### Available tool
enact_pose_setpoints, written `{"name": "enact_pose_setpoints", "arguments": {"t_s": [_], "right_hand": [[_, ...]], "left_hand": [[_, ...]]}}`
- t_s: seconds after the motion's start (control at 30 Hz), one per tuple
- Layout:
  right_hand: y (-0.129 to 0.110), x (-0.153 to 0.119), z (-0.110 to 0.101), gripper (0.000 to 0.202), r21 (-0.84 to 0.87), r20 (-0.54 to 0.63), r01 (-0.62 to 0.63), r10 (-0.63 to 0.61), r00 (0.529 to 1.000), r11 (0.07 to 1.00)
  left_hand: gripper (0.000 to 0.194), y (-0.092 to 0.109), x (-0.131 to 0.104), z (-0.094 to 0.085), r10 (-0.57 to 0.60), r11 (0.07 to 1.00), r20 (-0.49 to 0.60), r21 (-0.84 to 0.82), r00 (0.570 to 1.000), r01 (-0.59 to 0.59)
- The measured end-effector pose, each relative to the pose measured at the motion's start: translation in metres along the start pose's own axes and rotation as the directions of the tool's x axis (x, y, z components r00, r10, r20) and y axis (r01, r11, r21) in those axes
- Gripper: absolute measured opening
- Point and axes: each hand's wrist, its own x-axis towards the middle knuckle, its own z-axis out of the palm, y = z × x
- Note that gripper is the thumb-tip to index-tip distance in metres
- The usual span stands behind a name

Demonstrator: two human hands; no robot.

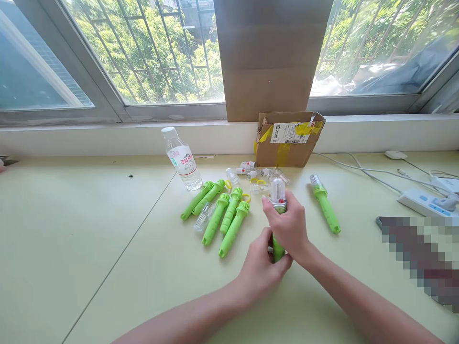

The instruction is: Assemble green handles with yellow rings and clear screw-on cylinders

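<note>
My hands meet at table [89, 229] centre: left hand [260, 272] nearer me, low on stick [278, 248]; right hand [289, 229] above it, at stick's capped end. Row of handles [218, 215] lies left of hands, bottle [182, 160] behind row. Small parts [253, 173] behind hands, box [287, 141] behind those, against sill. Finished stick [325, 204] right of hands. Power strip [428, 203] far right.

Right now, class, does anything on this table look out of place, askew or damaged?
Little stands out. The cardboard box has a torn, bent flap with yellow tape peeling. One clear cap lies loose among the green handles. Both hands, left hand and right hand, grip one assembled stick.
</note>
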Motion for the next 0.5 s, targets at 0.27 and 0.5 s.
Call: {"name": "enact_pose_setpoints", "arguments": {"t_s": [0.27, 0.5], "right_hand": [[0.016, 0.028, -0.019, 0.028, -0.187, -0.095, -0.055, 0.037, 0.995, 0.981], [0.041, 0.048, -0.034, 0.023, -0.344, -0.108, -0.227, 0.201, 0.974, 0.911]], "left_hand": [[0.023, 0.0, -0.005, -0.002, 0.079, 0.932, -0.113, 0.36, 0.99, -0.034], [0.018, 0.0, -0.006, -0.001, 0.115, 0.887, -0.085, 0.456, 0.99, -0.064]]}}
